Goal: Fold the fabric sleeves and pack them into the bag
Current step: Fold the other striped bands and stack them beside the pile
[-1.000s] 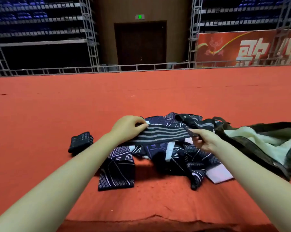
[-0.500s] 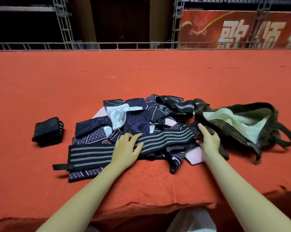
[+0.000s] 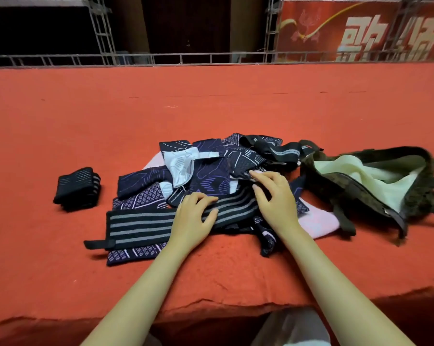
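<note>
A black band with grey stripes (image 3: pixel 138 224) lies stretched flat across the front of a pile of dark patterned fabric sleeves (image 3: pixel 211 168). My left hand (image 3: pixel 192 218) rests flat on the band's middle with fingers spread. My right hand (image 3: pixel 275 198) lies on the band's right part, fingers loosely bent, tips touching the pile. One folded black striped sleeve (image 3: pixel 77 188) sits apart to the left. The dark green bag (image 3: pixel 375 186) with a pale lining lies open to the right of the pile.
Everything lies on a red carpeted platform (image 3: pixel 211 103) whose front edge (image 3: pixel 211 310) runs just before my body. A metal railing (image 3: pixel 161 58) and a red banner (image 3: pixel 360 31) stand at the far side.
The band went from held up between both hands to lying flat on the pile. My right hand has since moved left from the bag's edge onto the band.
</note>
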{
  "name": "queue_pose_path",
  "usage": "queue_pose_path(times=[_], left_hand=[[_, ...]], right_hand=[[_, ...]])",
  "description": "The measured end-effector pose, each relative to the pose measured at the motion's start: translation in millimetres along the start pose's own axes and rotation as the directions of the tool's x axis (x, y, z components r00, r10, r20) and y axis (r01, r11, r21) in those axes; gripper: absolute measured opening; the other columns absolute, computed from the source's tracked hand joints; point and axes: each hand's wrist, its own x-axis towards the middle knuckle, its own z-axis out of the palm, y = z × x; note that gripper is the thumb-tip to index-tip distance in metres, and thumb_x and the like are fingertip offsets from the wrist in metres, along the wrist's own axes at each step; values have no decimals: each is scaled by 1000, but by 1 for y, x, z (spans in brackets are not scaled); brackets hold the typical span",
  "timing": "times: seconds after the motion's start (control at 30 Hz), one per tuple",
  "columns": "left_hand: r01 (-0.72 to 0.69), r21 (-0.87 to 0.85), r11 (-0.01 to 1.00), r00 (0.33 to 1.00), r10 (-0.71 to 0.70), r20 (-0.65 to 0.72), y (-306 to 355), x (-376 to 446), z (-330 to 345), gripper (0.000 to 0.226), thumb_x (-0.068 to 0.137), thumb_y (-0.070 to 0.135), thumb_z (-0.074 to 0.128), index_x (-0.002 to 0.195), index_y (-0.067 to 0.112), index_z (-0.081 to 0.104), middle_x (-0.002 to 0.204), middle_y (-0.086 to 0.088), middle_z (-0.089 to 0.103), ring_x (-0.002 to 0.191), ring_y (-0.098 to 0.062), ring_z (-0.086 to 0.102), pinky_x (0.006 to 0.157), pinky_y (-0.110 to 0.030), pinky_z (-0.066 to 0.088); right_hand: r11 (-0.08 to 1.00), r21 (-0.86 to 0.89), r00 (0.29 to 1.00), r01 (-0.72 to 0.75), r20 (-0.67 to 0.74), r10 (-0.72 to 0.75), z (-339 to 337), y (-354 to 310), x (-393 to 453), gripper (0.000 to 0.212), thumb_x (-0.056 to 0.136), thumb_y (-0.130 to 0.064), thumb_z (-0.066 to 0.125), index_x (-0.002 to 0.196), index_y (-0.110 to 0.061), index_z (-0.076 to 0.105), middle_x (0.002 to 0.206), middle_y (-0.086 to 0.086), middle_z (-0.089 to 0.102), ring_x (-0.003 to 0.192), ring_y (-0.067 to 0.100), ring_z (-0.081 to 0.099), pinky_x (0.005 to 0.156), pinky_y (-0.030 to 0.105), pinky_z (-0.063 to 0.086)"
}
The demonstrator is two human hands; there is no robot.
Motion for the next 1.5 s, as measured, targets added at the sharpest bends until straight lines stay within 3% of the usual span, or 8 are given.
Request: queue_pose_path(times=[0.17,0.47,0.77,1.07,1.23,1.3,1.43,1.5], left_hand=[[8,-19,1000,1000,-8,8,-1,0,0,40,86,41,44,114,23,65,106,7,55,101,-16,51,92,-37,44],[-66,63,996,998,66,6,1,-2,0,40,87,41,44,119,25,64,115,6,58,109,-15,51,94,-37,42],[-46,49,998,997,43,67,1,-4,1,43,89,45,38,121,32,62,118,12,56,113,-9,46,95,-32,37],[-36,66,997,990,27,137,3,-1,1,47,89,47,30,122,34,61,117,16,59,109,-9,50,93,-30,35],[11,51,999,989,-18,147,3,-1,2,53,87,51,29,125,31,59,116,12,58,106,-13,49,96,-32,37],[12,47,999,989,-19,149,2,-1,3,53,86,52,28,125,32,59,115,12,57,106,-13,49,95,-31,36],[13,31,999,989,-18,147,1,0,3,54,86,53,28,124,32,59,116,13,57,108,-11,48,96,-30,36],[12,29,1000,989,-16,144,0,-1,3,53,86,52,29,124,32,59,116,12,58,109,-11,48,96,-30,37]], right_hand=[[997,-68,994,29,103,-22,13,16,-21,28,86,-40,52,91,-25,75,98,-7,65,98,17,58,85,44,46],[970,-196,962,-147,199,186,18,15,-5,38,82,-31,70,120,-27,66,111,-4,57,109,20,44,92,31,38],[962,207,979,-180,-53,195,3,21,-12,26,91,-9,55,109,-16,71,106,-7,67,101,3,55,93,11,36],[659,555,703,-507,-177,689,0,34,-9,30,86,-27,51,102,-12,72,101,-3,73,98,14,64,95,36,50],[539,682,594,-494,-187,782,-4,35,-3,31,95,-20,49,66,-19,59,62,-10,57,48,4,49,48,24,43],[579,679,656,-450,-188,731,-7,34,-6,28,97,-18,49,74,-18,64,68,-7,60,54,4,51,47,20,43],[833,422,849,-357,-226,478,-7,32,-14,23,96,-16,51,109,-13,70,97,-1,66,92,8,56,84,18,45],[914,321,925,-250,-199,323,-6,24,-16,28,94,-15,53,118,-18,67,97,-7,60,93,7,53,84,10,39]])
